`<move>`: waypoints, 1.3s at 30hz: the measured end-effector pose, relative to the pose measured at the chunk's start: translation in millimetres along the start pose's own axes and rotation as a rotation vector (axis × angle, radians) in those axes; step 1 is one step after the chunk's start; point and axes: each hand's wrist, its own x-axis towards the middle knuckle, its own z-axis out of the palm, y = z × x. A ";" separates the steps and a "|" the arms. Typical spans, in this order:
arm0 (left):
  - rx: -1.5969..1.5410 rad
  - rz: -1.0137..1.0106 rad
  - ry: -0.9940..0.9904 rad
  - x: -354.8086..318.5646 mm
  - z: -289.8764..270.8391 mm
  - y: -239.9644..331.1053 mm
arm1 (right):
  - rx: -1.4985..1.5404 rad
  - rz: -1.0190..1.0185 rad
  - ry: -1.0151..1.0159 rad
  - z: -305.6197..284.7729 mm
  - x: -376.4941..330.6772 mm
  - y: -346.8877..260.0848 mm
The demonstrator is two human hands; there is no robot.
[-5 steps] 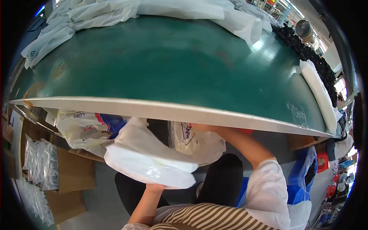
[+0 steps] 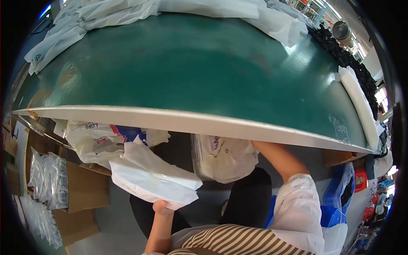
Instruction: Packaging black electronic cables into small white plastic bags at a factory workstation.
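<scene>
My left hand (image 2: 162, 207) grips a folded white plastic bag (image 2: 151, 176) below the near edge of the green table (image 2: 204, 72). My right arm reaches up under the table edge beside a clear plastic bag (image 2: 221, 157) that hangs there; the hand itself is hidden behind the table edge. A crumpled printed plastic bag (image 2: 100, 138) lies just left of the white one, under the table.
White bagged items (image 2: 106, 17) line the far edge of the table, a white strip (image 2: 361, 102) runs along its right side, and black items (image 2: 340, 51) lie beyond. Cardboard boxes (image 2: 83, 187) and clear packets (image 2: 44, 178) stand at lower left. Blue bin (image 2: 338, 199) at right.
The white bag in my left hand has shifted slightly; my right arm stays reaching under the table edge.
</scene>
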 end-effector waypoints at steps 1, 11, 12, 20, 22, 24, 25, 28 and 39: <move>0.023 0.002 0.016 -8.5 -17.0 3.6 | 0.031 -0.005 0.020 -3.7 5.4 -7.4; 0.188 -0.106 0.166 -20.0 -16.6 -4.8 | 0.291 0.062 0.184 26.3 -15.2 -120.5; 0.194 -0.112 0.173 -22.2 -16.5 -6.2 | 0.318 0.065 0.200 27.8 -19.3 -122.6; 0.292 -0.221 0.167 -30.4 -16.5 2.1 | 0.543 0.081 0.316 23.7 -62.9 -80.5; 0.337 -0.264 0.135 -23.2 -11.0 -9.0 | 0.578 0.125 0.352 -6.9 -21.9 -90.6; 0.330 -0.257 0.140 -21.0 -6.8 -9.8 | 0.629 0.135 0.384 -10.7 -21.0 -98.3; 0.324 -0.250 0.145 -19.7 -4.4 -9.4 | 0.656 0.138 0.400 -12.0 -26.3 -97.5; 0.299 -0.240 0.154 -22.3 -6.8 -6.7 | 0.734 0.134 0.449 3.4 -99.3 -60.0; 0.236 -0.256 0.215 -11.1 -9.9 -9.6 | 0.389 0.291 0.739 -197.9 -221.6 -84.6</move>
